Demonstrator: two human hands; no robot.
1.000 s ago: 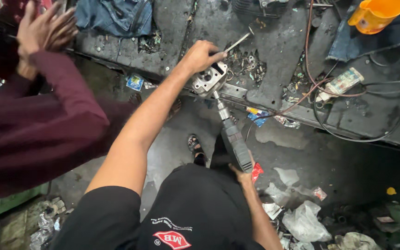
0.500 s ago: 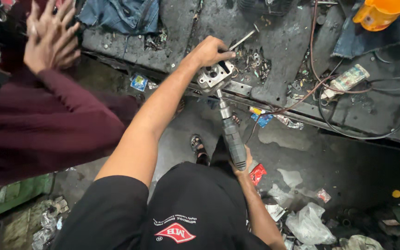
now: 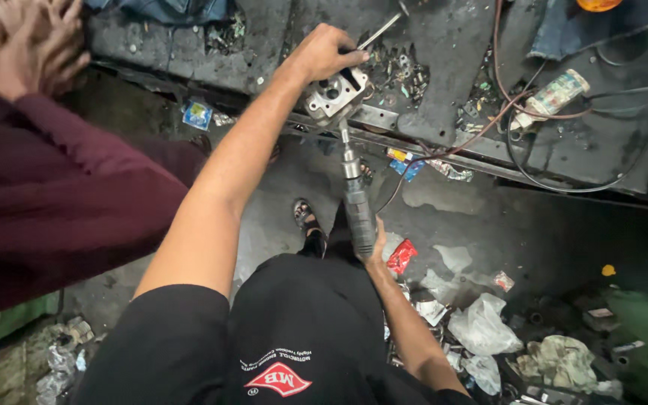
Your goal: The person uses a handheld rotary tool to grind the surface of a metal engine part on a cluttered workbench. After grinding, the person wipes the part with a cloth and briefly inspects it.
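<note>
My left hand (image 3: pixel 324 52) reaches out to the dark workbench edge and grips a small grey metal engine part (image 3: pixel 333 95) with round openings. My right hand (image 3: pixel 375 251), mostly hidden close to my body, holds a long slim grinder tool (image 3: pixel 355 199) whose tip points up into the metal part. A thin metal rod (image 3: pixel 380 30) lies on the bench just beyond my left hand.
Another person in a dark red sleeve (image 3: pixel 61 187) stands at the left, hands (image 3: pixel 28 41) raised together. The greasy workbench (image 3: pixel 444 97) carries cables (image 3: pixel 564 150), scrap bits and a small bottle (image 3: pixel 553 96). Plastic litter (image 3: pixel 481 326) covers the floor at right.
The view has shifted slightly closer and to the bench. My left hand stays on the metal part and the grinder stays against it. The other person's hands moved a little.
</note>
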